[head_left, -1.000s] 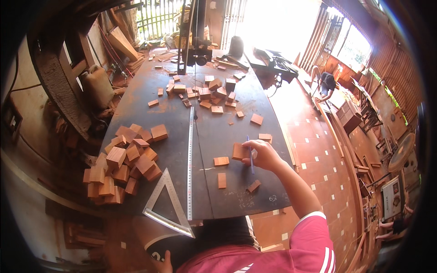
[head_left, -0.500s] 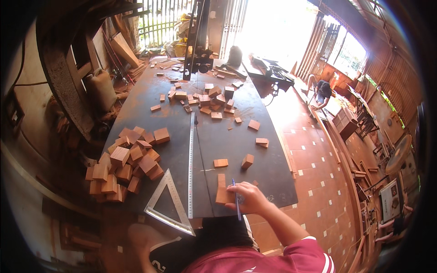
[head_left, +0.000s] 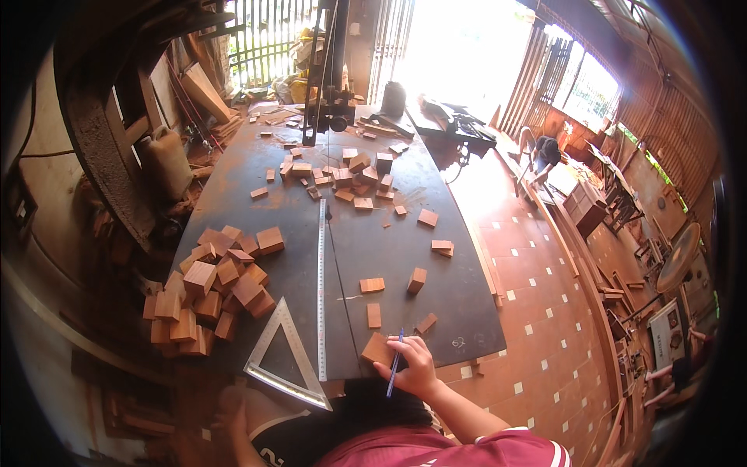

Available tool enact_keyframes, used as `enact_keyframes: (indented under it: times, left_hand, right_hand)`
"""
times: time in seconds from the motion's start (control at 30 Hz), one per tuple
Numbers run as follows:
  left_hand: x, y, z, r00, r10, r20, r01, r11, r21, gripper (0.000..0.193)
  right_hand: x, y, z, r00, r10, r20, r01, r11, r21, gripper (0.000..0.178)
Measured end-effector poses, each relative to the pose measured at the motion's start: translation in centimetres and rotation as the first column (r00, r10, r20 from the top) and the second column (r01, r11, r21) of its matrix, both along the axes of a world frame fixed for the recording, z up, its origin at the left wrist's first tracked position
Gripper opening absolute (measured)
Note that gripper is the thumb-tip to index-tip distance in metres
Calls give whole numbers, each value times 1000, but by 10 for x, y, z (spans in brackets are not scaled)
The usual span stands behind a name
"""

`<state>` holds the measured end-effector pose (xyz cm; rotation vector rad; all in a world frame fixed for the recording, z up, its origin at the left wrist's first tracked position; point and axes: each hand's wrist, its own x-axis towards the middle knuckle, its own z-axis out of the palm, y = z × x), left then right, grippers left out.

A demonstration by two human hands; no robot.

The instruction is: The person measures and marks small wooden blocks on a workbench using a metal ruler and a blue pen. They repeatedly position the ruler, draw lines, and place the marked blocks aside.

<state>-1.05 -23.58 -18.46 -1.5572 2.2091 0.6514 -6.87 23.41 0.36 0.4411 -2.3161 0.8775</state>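
Observation:
Near the table's front edge my right hand (head_left: 412,364) is closed, a blue pen (head_left: 394,362) slanting between its fingers. Its thumb and fingertips also grip a square wooden block (head_left: 377,348). Just beyond lie a small upright-looking wood piece (head_left: 374,315) and a thin offcut (head_left: 426,323). My left hand (head_left: 232,402) hangs low beside my leg, off the table; it is dim and blurred, and its fingers are not clear. Between the hands are a metal triangle square (head_left: 282,350), overhanging the front edge, and a long steel ruler (head_left: 322,296) lying lengthwise.
The dark machine table (head_left: 373,241) carries a heap of wooden blocks (head_left: 214,288) at left and scattered blocks (head_left: 362,175) farther back. A bandsaw's blade guide (head_left: 331,117) stands over the far end. Another person (head_left: 547,156) bends over work at far right.
My right hand has drawn slightly nearer with the pen and block, turning the block. The small wood piece now lies apart from it. The whole view has shifted a little.

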Motion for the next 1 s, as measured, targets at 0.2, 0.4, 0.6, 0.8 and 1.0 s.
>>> enact_keyframes:
  times: [0.2,0.4,0.6,0.8,1.0]
  left_hand:
    - [13,-34,-50,975,-11,-221,34,995,97,112]
    - [26,-48,-79,763,-174,-622,282,956,79,75]
    - [21,-34,-53,895,-333,-297,340,940,-30,77]
    - [12,-50,-52,909,-410,-71,412,911,24,69]
    - [12,-42,-46,781,-493,-383,518,854,-45,72]
  right_hand:
    - [-2,-3,-1,999,-23,-35,25,999,33,52]
    - [-1,-5,-4,997,-39,-71,43,998,54,52]
    - [2,-3,-7,998,-55,-39,56,997,44,51]
    - [0,-4,-2,998,-36,-43,38,998,44,49]
    - [1,-2,-5,998,-42,-40,44,998,53,46]
